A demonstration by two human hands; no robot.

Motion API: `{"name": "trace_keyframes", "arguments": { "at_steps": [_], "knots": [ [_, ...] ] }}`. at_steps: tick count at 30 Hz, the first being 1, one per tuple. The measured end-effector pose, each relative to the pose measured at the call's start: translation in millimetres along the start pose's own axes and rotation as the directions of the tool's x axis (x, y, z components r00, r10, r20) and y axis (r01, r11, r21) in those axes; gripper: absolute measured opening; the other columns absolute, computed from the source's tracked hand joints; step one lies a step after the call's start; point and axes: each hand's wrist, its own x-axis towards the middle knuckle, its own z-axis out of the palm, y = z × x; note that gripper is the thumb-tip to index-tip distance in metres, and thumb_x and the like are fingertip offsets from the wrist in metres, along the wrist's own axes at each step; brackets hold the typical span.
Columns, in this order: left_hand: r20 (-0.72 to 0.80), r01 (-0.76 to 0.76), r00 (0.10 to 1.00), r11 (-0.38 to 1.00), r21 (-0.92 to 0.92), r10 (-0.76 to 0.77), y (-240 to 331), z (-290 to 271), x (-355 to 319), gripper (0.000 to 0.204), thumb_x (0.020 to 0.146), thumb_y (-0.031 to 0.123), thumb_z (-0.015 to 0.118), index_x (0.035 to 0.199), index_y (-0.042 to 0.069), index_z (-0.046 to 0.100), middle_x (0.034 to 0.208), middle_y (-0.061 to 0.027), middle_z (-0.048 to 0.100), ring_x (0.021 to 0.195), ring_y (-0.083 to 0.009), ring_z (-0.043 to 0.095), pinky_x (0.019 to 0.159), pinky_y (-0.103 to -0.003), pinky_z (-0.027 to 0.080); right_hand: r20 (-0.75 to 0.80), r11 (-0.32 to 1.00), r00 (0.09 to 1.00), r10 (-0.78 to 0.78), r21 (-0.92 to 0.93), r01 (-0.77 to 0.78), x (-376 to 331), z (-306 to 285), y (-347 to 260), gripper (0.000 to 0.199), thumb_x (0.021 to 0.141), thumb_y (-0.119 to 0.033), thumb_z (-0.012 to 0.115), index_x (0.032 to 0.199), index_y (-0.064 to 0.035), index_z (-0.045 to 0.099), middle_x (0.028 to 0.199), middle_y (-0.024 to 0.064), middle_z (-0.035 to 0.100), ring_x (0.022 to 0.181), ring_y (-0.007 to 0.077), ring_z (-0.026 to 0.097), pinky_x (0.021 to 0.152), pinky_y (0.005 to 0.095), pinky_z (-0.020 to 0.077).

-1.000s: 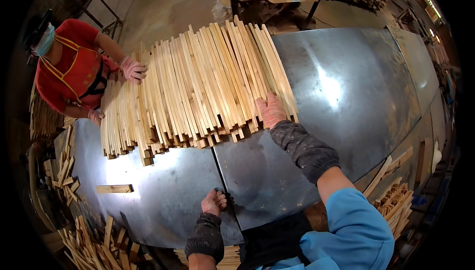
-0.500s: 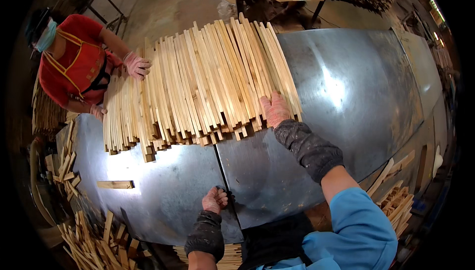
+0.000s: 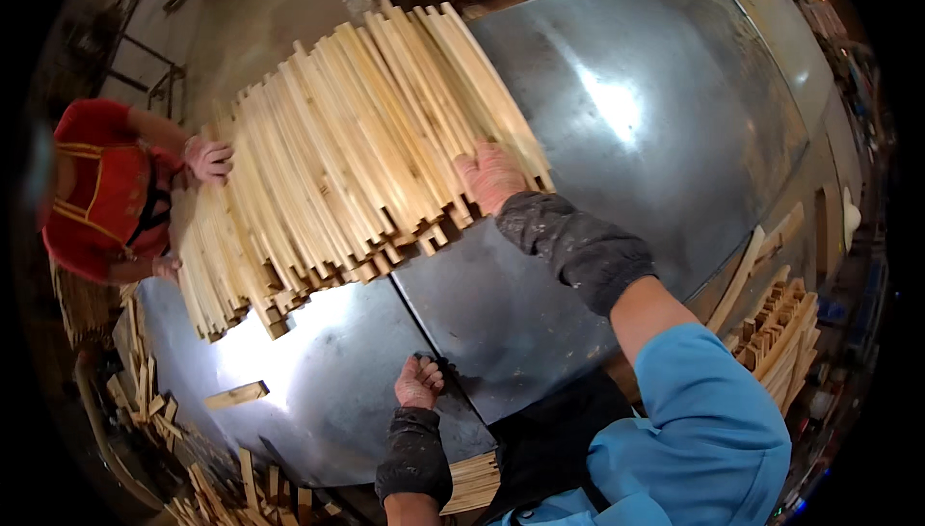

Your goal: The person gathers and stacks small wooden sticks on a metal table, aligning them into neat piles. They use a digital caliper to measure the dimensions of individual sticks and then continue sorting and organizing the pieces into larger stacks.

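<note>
Left hand (image 3: 419, 382), gloved, nearest: fingers curled into a loose fist beside the seam in the metal-topped table (image 3: 540, 333), nothing visible in it; looks parked there for support, though contact with the metal is hard to confirm. Below it, past the table's near edge, a bundle of thin wooden strips (image 3: 472, 483) partly shows. Left of that hand, one short wooden block (image 3: 237, 395) lies by itself on the metal, perhaps set apart from the rest; farther down-left, a jumble of offcuts (image 3: 251, 492) is heaped beyond the table edge. Right hand (image 3: 492, 176), also gloved, is ahead and to the right of the left one: spread, thumb out, laid over the near part of the wooden strip layer (image 3: 328, 150), probably to steady that side. The layer runs left and away from this hand, strips side by side, near ends uneven; a few strips show to the hand's right. Bare metal continues right of it. At the layer's far left side, well apart from both hands, a co-worker in red (image 3: 101, 189) has one gloved hand (image 3: 209, 159) at the outer strips, likely bracing that end; the co-worker's other hand (image 3: 166, 269) is lower, grip unclear.
</note>
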Motion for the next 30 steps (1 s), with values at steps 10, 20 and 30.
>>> {"name": "trace_keyframes", "arguments": {
  "at_steps": [10, 20, 30],
  "knots": [
    [0.190, 0.074, 0.979, 0.997, -0.031, -0.067, -0.5, -23.0, 20.3, 0.035, 0.105, 0.046, 0.067, 0.093, 0.013, 0.063, 0.079, -0.0010, 0.061, 0.066, -0.0194, 0.055, 0.060, -0.033, 0.041, -0.156, 0.999, 0.987, -0.028, -0.046, 0.021, 3.9, 12.0, 9.5, 0.072, 0.105, -0.055, 0.060, 0.149, 0.0017, 0.056, 0.136, 0.0288, 0.066, 0.127, 0.0455, 0.064, 0.110, 0.0532, 0.0513],
    [0.107, 0.027, 0.994, 0.999, 0.020, -0.029, 3.7, -3.1, 1.3, 0.038, 0.106, 0.044, 0.063, 0.081, 0.020, 0.049, 0.072, 0.0039, 0.042, 0.062, -0.0162, 0.042, 0.058, -0.033, 0.034, -0.048, 0.999, 0.998, 0.046, -0.019, -0.047, 3.9, 1.9, 2.1, 0.078, 0.106, -0.055, 0.059, 0.158, 0.0019, 0.050, 0.144, 0.0269, 0.064, 0.133, 0.0441, 0.061, 0.114, 0.0506, 0.0497],
    [0.133, 0.048, 0.990, 0.998, -0.029, -0.044, 1.6, -13.9, 7.1, 0.037, 0.107, 0.042, 0.062, 0.082, 0.019, 0.049, 0.072, 0.0036, 0.043, 0.060, -0.0159, 0.044, 0.056, -0.033, 0.038, -0.083, 1.000, 0.996, -0.015, -0.028, 0.013, 0.0, 3.1, 6.5, 0.073, 0.109, -0.053, 0.060, 0.153, 0.0051, 0.054, 0.147, 0.0279, 0.061, 0.137, 0.0435, 0.059, 0.115, 0.0499, 0.0478]
  ]
}}
